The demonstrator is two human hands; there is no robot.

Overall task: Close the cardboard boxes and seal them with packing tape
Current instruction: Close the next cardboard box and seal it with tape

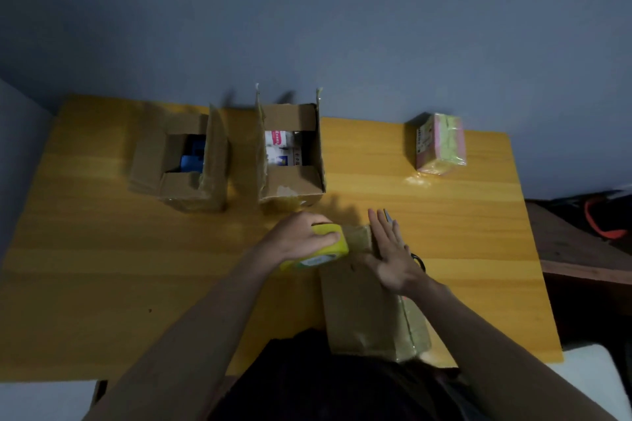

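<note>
The closed box [362, 297] lies nearest on the surface [102, 249]. The right hand [393, 256] presses it with fingers straight; the left hand [301, 239] grips the tape roll [321, 249] at its far end. Best to pull tape taut along the seam, pressing behind.

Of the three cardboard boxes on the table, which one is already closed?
The nearest box, under the right hand: its flaps lie flat. The two far boxes stand open with contents showing.

Dim, soft and slightly blurred; wide-angle bending at edges; faint glare on table [393, 161]; box shadows thrown back onto wall [342, 27].
</note>
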